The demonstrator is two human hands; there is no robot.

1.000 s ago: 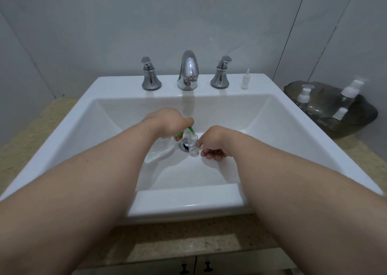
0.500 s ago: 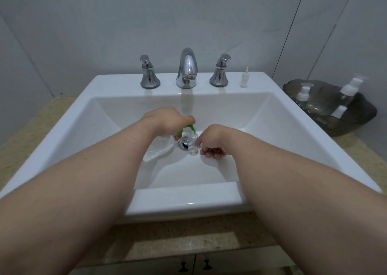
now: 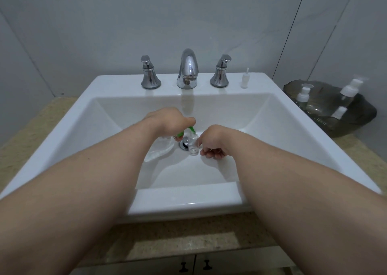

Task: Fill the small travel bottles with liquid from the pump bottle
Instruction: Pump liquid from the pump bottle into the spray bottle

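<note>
so the white sink (image 3: pixel 188 201) fills the middle of the frame and everything's happening low in the basin, by the drain (image 3: pixel 184 145). dark stone tray (image 3: pixel 356 117) at the right edge has three capped travel bottles (image 3: pixel 302 93) on it, can't tell if they're full or waiting. left hand (image 3: pixel 167 121) is wrapped round the top of the tipped-over pump bottle (image 3: pixel 160 149), green nozzle (image 3: pixel 191 130) aimed at the little open bottle (image 3: pixel 193 144) that the right hand (image 3: pixel 213 140) pinches upright at centre. can't make out a level in it, so I'd guess mid-fill. its white spray top (image 3: pixel 245 80) probably is the bit on the back ledge, upper right of centre
</note>
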